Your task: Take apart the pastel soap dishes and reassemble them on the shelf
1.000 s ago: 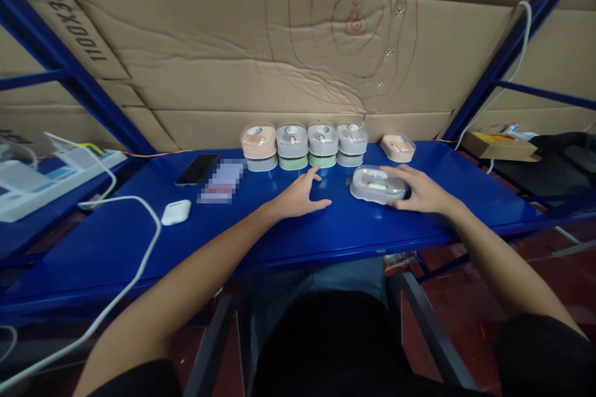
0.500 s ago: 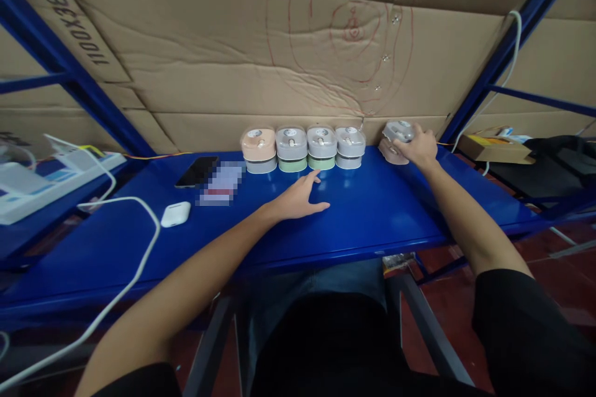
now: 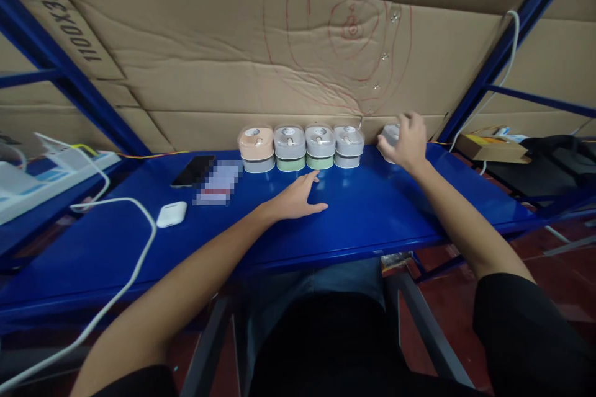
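Observation:
My left hand (image 3: 298,197) hovers over or rests on the blue tabletop with its thumb and fingers spread, holding nothing. Its fingertips are just in front of a row of small rounded plastic boxes with clear lids: a peach box (image 3: 256,144) over grey, two grey boxes (image 3: 289,144) over green, and a grey one (image 3: 348,139) over grey. At the right, my right hand (image 3: 408,142) is lifted beside another clear-lidded box (image 3: 390,134), its fingers raised and apart. That hand hides most of this box; whether the thumb touches it I cannot tell.
A black phone (image 3: 193,171), a blurred-out flat item (image 3: 218,182) and a white earbud case (image 3: 172,214) lie at the left. A white cable (image 3: 144,248) crosses the table there. Cardboard (image 3: 209,74) walls the back. An open carton (image 3: 488,147) stands at far right.
My right hand has come off its grip on the right-hand box and shifted slightly left, fingers lifting. The left hand stays put. The view has shifted a little.

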### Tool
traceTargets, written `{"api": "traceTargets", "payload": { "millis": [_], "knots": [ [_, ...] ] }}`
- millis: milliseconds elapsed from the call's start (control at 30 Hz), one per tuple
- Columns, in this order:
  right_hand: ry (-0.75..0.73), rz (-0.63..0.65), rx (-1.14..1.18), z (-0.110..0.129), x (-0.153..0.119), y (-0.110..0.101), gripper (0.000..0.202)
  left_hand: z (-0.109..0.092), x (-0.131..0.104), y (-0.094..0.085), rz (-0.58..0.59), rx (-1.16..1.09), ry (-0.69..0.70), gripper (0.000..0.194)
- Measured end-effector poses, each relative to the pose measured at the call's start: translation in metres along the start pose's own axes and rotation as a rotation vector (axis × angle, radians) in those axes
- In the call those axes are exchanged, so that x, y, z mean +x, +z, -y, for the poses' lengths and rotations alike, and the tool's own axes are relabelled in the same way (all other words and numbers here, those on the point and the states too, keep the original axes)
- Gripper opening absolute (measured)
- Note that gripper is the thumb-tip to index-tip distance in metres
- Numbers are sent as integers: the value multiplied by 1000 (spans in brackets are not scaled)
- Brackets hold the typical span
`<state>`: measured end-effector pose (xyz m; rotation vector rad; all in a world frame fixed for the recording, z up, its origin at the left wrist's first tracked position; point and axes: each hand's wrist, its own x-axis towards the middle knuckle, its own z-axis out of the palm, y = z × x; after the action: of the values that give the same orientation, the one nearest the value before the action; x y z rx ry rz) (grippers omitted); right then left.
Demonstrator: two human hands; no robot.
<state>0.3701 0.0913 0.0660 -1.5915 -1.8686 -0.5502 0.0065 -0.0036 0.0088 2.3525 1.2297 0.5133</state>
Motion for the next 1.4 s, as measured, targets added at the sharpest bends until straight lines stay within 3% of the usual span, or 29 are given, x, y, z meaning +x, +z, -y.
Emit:
{"api": "traceTargets", "payload": {
  "millis": [67, 133, 233, 333, 533, 667, 767, 833, 933, 1033, 1167, 1300, 1400],
  "knots": [
    [-222, 93, 91, 19, 3, 5, 92, 2, 1, 1, -5, 4, 6, 109],
    [-338, 189, 134, 38, 8, 17, 105, 4, 1, 2, -17, 1, 17, 108],
    [-378, 292, 130, 59, 14, 40, 112, 5, 2, 3, -26, 0, 16, 108],
    [-353, 339, 98, 67, 12, 51, 106, 3, 1, 2, -15, 10, 3, 110],
    [-390, 219, 144, 53, -12, 34, 82, 2, 0, 0, -7, -1, 15, 108],
    [-248, -1, 313, 38, -14, 19, 76, 5, 1, 1, -81, -72, 25, 99],
    [-189, -147, 499, 32, -10, 3, 71, 7, 4, 3, -175, -232, 19, 93],
    [-227, -144, 656, 37, -12, -10, 69, 10, 7, 4, -227, -425, 39, 89],
    [-351, 20, 864, 59, -26, -25, 63, 14, 11, 1, -261, -730, 90, 88],
    [-470, 264, 894, 88, -44, -30, 62, 17, 11, -4, -233, -807, 67, 90],
    [-587, 476, 817, 105, -57, -22, 71, 15, 7, -6, -132, -675, -14, 99],
    [-609, 588, 769, 100, -60, -12, 97, 8, 3, -4, -243, -407, 6, 110],
    [-612, 629, 747, 103, -64, -8, 101, 1, 1, -3, -229, -199, 93, 111]
  ]
}}
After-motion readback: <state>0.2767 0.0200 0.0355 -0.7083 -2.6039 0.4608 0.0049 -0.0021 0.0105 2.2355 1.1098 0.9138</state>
